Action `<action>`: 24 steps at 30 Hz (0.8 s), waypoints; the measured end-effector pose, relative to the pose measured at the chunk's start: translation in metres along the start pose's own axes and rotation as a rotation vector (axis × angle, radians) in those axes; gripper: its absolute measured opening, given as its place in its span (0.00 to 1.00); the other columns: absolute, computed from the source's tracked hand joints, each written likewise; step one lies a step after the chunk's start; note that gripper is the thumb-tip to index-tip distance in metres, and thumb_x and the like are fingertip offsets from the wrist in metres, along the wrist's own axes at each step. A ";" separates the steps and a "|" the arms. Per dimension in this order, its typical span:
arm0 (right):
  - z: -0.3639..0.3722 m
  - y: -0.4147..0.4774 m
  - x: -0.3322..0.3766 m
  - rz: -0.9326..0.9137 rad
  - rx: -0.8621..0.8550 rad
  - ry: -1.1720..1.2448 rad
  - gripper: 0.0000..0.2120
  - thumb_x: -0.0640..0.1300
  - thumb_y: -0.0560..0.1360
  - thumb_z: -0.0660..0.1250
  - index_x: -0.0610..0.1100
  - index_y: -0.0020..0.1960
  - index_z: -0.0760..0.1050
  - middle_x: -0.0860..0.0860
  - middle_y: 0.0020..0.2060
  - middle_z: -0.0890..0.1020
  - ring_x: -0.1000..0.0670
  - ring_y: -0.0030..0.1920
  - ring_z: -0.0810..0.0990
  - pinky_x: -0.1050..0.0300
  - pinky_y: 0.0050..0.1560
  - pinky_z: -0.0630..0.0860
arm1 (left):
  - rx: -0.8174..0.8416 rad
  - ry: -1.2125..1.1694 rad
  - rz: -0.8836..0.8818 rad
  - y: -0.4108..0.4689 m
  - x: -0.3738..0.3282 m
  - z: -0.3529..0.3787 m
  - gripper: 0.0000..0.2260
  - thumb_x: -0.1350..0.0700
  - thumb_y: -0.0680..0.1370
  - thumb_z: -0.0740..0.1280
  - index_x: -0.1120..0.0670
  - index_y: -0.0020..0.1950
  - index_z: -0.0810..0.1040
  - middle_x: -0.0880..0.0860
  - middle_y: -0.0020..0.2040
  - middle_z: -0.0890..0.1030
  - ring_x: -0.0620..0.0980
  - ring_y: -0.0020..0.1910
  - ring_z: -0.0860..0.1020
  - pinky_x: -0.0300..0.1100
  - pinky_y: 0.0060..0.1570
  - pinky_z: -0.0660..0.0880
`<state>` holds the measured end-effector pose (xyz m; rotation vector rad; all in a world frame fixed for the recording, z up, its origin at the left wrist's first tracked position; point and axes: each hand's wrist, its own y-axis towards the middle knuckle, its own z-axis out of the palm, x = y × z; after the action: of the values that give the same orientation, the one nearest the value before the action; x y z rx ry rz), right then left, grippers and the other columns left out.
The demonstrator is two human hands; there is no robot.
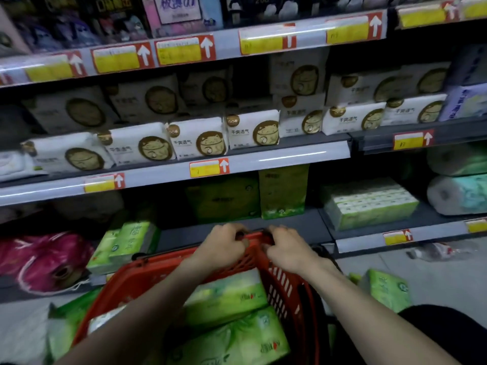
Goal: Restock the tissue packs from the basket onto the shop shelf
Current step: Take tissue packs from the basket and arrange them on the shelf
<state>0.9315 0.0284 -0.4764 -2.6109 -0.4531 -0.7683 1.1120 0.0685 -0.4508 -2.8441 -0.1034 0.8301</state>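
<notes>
A red plastic basket (287, 291) stands low in front of me, holding green tissue packs (226, 299). My left hand (224, 246) and my right hand (287, 248) both grip the basket's far rim, fingers curled over it, close together. Right behind the rim is the dark bottom shelf (263, 227), where more green tissue packs (283, 191) stand at the back and a few (123, 243) lie at the left.
The shelf above carries white packs with a gold cat logo (197, 138). Paper rolls (458, 193) lie at the right, a pink bag (44, 259) at the left. Loose green packs (387, 288) sit on the floor right of the basket.
</notes>
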 end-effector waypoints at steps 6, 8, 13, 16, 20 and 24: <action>0.014 -0.011 0.015 -0.177 0.040 -0.025 0.11 0.50 0.81 0.67 0.50 0.61 0.81 0.48 0.55 0.84 0.44 0.55 0.82 0.41 0.55 0.82 | -0.034 -0.004 -0.017 -0.035 0.025 0.016 0.12 0.51 0.78 0.69 0.48 0.60 0.85 0.46 0.48 0.86 0.41 0.40 0.79 0.34 0.40 0.72; 0.015 -0.014 0.012 -0.168 0.039 -0.021 0.13 0.52 0.81 0.68 0.51 0.64 0.80 0.49 0.57 0.84 0.45 0.56 0.82 0.40 0.56 0.81 | -0.070 -0.027 -0.020 -0.038 0.027 0.017 0.12 0.52 0.79 0.69 0.49 0.61 0.84 0.45 0.46 0.85 0.40 0.39 0.78 0.32 0.40 0.70; -0.005 -0.025 0.013 -0.125 0.016 0.033 0.17 0.53 0.81 0.66 0.48 0.66 0.79 0.47 0.59 0.83 0.43 0.59 0.81 0.44 0.57 0.81 | -0.209 -0.163 -0.077 -0.031 0.002 0.007 0.14 0.53 0.81 0.66 0.50 0.65 0.81 0.49 0.46 0.85 0.45 0.37 0.80 0.37 0.39 0.74; -0.038 -0.027 0.013 -0.098 -0.088 0.109 0.19 0.53 0.77 0.66 0.47 0.65 0.80 0.43 0.60 0.84 0.40 0.62 0.81 0.47 0.58 0.80 | -0.284 -0.271 0.016 -0.010 -0.043 -0.001 0.11 0.56 0.80 0.68 0.49 0.61 0.84 0.49 0.51 0.85 0.47 0.50 0.82 0.36 0.49 0.73; -0.100 -0.048 -0.009 -0.003 -0.283 0.272 0.12 0.49 0.78 0.66 0.46 0.58 0.82 0.40 0.56 0.85 0.41 0.58 0.83 0.55 0.50 0.75 | -0.272 -0.400 0.147 0.024 -0.131 0.002 0.10 0.56 0.79 0.68 0.49 0.59 0.85 0.47 0.53 0.84 0.45 0.55 0.80 0.35 0.54 0.70; -0.137 -0.083 -0.076 0.164 -0.505 0.383 0.09 0.48 0.78 0.68 0.47 0.56 0.83 0.42 0.54 0.86 0.41 0.59 0.82 0.55 0.49 0.71 | -0.131 -0.465 0.225 0.055 -0.213 0.046 0.10 0.55 0.79 0.68 0.49 0.59 0.85 0.47 0.53 0.85 0.45 0.54 0.80 0.38 0.55 0.74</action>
<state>0.7756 0.0259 -0.3907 -2.7875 0.0810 -1.4383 0.9084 -0.0035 -0.3868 -2.7527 0.1096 1.5742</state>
